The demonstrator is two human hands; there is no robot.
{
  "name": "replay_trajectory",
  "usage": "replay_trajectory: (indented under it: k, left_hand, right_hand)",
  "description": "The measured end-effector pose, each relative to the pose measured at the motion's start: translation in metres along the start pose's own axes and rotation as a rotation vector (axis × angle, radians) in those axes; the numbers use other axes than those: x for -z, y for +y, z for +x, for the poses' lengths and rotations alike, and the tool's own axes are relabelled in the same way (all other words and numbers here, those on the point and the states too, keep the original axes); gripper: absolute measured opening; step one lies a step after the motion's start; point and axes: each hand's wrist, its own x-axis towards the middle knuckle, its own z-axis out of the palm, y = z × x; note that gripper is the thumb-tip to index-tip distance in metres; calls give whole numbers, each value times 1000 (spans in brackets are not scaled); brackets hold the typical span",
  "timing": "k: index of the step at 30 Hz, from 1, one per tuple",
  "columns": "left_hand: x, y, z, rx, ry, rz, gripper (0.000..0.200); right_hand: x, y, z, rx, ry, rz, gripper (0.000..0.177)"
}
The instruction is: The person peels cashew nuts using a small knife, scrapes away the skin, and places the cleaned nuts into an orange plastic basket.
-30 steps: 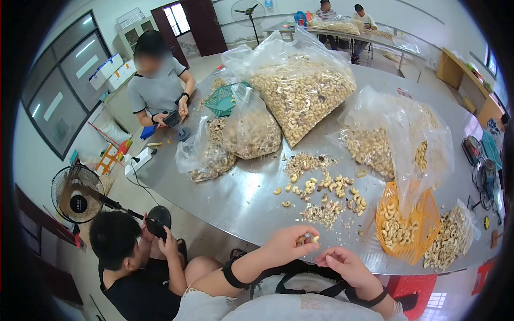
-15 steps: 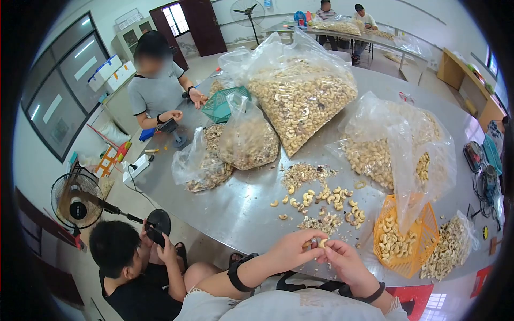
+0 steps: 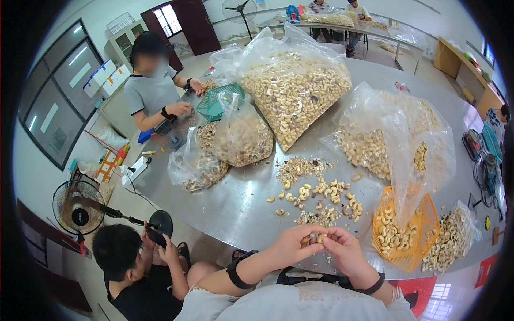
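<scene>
- Left hand (image 3: 296, 246) and right hand (image 3: 346, 250) pinch one cashew (image 3: 322, 238)
- Likely light, firm, brittle: best held by its rounded sides
- Loose cashews (image 3: 323, 188) lie beyond the hands

Left fingers (image 3: 308, 229) close beside right fingers (image 3: 333, 245)

Pale shirt (image 3: 267, 309), fringed sleeve edges (image 3: 397, 296), black wristbands (image 3: 233, 275), faint lettering (image 3: 316, 295)
</scene>
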Motion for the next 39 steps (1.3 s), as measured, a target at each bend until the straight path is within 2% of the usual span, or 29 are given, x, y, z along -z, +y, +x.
replay_trajectory:
  k: [7, 13, 19, 27, 33, 36, 39]
  left_hand:
    - [0, 12, -4, -7, -35, 40, 29]
    - [3, 14, -12, 61, -56, 22, 35]
    - [3, 8, -16, -83, -51, 131, 35]
    - [2, 27, -18, 82, -125, 1, 36]
    - [1, 27, -18, 105, -166, 2, 40]
    - [1, 22, -18, 48, -177, 19, 43]
    - [2, 20, -18, 75, -179, -24, 42]
  right_hand:
    - [0, 1, -3, -3, 17, 5, 17]
    - [-3, -5, -9, -25, -9, 61, 15]
    - [-8, -5, -11, 27, -22, 83, 15]
    - [-5, -1, -13, 44, -24, 94, 14]
    - [-8, 0, -16, 46, 40, 133, 17]
    - [-2, 7, -13, 90, 20, 31, 21]
    - [0, 10, -13, 119, 47, -33, 23]
